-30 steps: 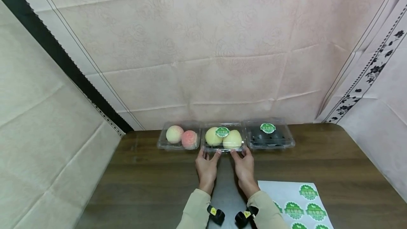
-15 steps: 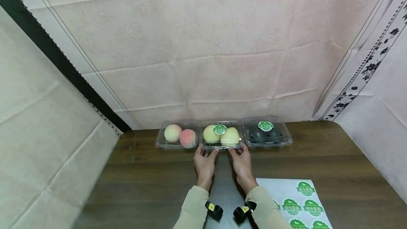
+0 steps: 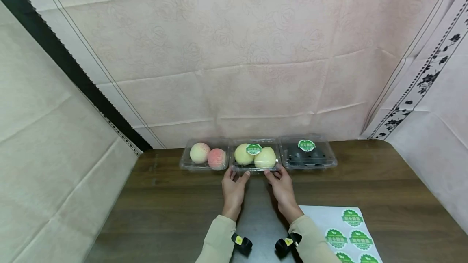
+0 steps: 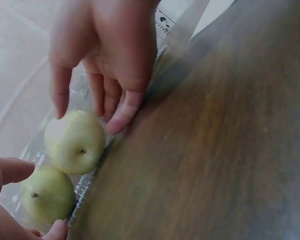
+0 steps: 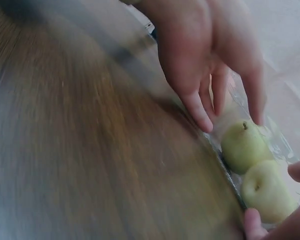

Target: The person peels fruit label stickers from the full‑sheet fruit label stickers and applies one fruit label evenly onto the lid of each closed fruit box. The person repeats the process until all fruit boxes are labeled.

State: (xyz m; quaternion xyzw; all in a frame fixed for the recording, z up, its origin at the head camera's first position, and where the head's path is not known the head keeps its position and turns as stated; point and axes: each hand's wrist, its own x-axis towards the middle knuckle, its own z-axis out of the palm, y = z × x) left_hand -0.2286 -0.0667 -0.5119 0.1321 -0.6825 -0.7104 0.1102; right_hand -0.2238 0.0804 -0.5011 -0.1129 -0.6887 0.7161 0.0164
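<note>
A clear plastic clamshell box [image 3: 269, 141] holds two yellow-green pears [image 3: 265, 158] at the table's far edge, its lid down. On that lid is a round green sticker [image 3: 254, 149]. My left hand [image 3: 233, 194] is at the box's near left corner and my right hand [image 3: 283, 192] at the near right one. Both have loosely extended fingers near the corners, thumbs just short of the front edge in the head view. Whether fingertips still touch the plastic cannot be told. The left wrist view shows the pears [image 4: 75, 142] between the hands, somewhat blurred.
To the left stands a clear box [image 3: 186, 161] with two peaches [image 3: 217, 158]. On the right is a stickered box [image 3: 330, 159] of dark contents [image 3: 303, 157]. A white sheet of green stickers [image 3: 312, 212] lies at the near right. A cloth wall [image 3: 256, 92] rises behind.
The thumbs have drawn back slightly from the front edge of the pear box, and my wrists have spread apart. The three boxes keep their places; the head view has shifted slightly.
</note>
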